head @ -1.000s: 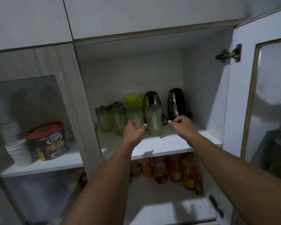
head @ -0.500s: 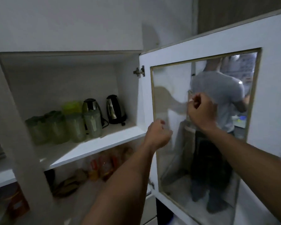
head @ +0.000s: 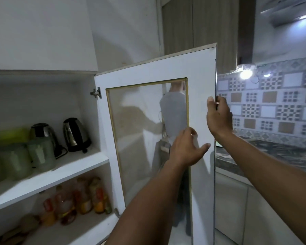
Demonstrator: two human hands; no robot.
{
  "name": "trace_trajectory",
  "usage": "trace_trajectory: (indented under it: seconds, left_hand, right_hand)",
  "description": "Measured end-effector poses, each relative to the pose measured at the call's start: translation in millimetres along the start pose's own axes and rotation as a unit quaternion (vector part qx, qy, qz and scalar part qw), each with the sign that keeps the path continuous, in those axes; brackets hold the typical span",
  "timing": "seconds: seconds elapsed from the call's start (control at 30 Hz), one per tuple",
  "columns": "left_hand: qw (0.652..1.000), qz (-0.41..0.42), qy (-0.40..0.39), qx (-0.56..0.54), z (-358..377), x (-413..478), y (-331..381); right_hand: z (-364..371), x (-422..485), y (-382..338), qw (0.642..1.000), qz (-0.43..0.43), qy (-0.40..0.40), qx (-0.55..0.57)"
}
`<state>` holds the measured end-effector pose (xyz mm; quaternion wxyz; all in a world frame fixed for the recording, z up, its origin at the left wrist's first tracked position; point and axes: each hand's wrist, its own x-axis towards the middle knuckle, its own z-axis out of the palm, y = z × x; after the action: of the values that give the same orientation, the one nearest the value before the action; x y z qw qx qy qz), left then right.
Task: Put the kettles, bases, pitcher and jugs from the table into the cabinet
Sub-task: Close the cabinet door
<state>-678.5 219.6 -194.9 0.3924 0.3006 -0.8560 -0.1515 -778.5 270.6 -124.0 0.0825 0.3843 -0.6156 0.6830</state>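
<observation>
Two steel kettles (head: 76, 134) (head: 42, 132) stand on black bases at the back of the cabinet's middle shelf (head: 74, 167). In front of them and to their left are several pale green jugs (head: 41, 153), with a yellow-green pitcher (head: 13, 135) behind. The white cabinet door (head: 200, 71) with a glass pane hangs open to the right. My right hand (head: 218, 115) grips the door's outer edge. My left hand (head: 185, 149) hovers open in front of the glass near the frame, holding nothing.
Several bottles of sauce or oil (head: 81, 197) stand on the lower shelf. A dark stone counter (head: 265, 152) and a patterned tile wall (head: 272, 103) lie to the right, behind the door. The glass reflects a person in a grey shirt.
Both hands have left the shelf with the jugs and swung right to the door. My right hand moved from the glass to the door's outer edge. The view turned right.
</observation>
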Motion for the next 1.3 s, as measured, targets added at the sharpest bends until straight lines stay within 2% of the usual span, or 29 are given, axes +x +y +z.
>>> trace_trajectory:
  seconds: [0.1, 0.17, 0.3, 0.37, 0.43, 0.5, 0.57, 0.7, 0.8, 0.87, 0.93, 1.03, 1.1, 1.2, 1.3]
  left_hand:
    - [1.0, -0.018, 0.025, -0.004, -12.9, -3.6, -1.3]
    - [0.998, -0.016, 0.065, 0.002, -26.6, -11.2, 0.2]
    - [0.984, 0.019, 0.178, 0.013, -62.5, -34.8, -9.7]
    - [0.976, 0.024, 0.216, 0.003, -90.2, -47.6, -18.6]
    - [0.969, 0.011, 0.245, -0.018, -126.8, -61.2, -24.8]
    - [0.958, -0.012, 0.278, -0.067, -169.4, -79.0, -26.1]
    - [0.949, -0.034, 0.289, -0.121, -214.2, -101.5, -28.0]
    - [0.943, -0.109, 0.288, -0.126, -298.2, -156.6, -51.4]
    - [0.919, -0.166, 0.343, -0.099, -342.7, -195.9, -75.9]
    - [0.898, -0.2, 0.388, -0.055, -361.3, -211.1, -90.6]
    - [0.872, -0.243, 0.425, 0.009, -374.4, -220.1, -113.5]
    - [0.814, -0.317, 0.451, 0.182, -393.2, -229.9, -168.3]
    - [0.801, -0.308, 0.425, 0.288, -407.6, -236.4, -213.9]
    - [0.76, -0.263, 0.376, 0.46, -426.0, -240.9, -279.6]
    - [0.734, -0.236, 0.322, 0.55, -445.6, -243.5, -336.2]
  right_hand:
    - [-2.8, -4.6, -6.3, 0.999, -0.02, 0.039, 0.015]
    - [-4.9, -8.1, -15.7, 0.999, -0.036, 0.022, 0.034]
    - [-1.4, -27.9, -53.0, 0.978, -0.068, -0.078, 0.183]
    - [13.3, -43.1, -76.9, 0.945, -0.059, -0.154, 0.283]
    - [35.5, -64.5, -105.7, 0.896, -0.046, -0.253, 0.363]
    - [64.8, -89.0, -133.3, 0.868, -0.036, -0.319, 0.378]
    - [96.3, -117.9, -154.9, 0.862, -0.056, -0.341, 0.37]
    - [164.4, -184.4, -182.4, 0.865, -0.149, -0.339, 0.337]
    - [211.2, -232.4, -205.2, 0.864, -0.204, -0.327, 0.324]
    - [243.8, -261.0, -217.5, 0.85, -0.23, -0.361, 0.307]
    - [279.1, -285.7, -221.6, 0.85, -0.264, -0.388, 0.239]
    - [325.2, -310.9, -219.6, 0.854, -0.348, -0.374, 0.102]
    - [358.6, -320.2, -217.2, 0.845, -0.389, -0.364, 0.051]
    - [408.7, -330.6, -212.7, 0.835, -0.438, -0.331, 0.034]
    - [459.1, -342.5, -201.6, 0.822, -0.465, -0.328, 0.017]
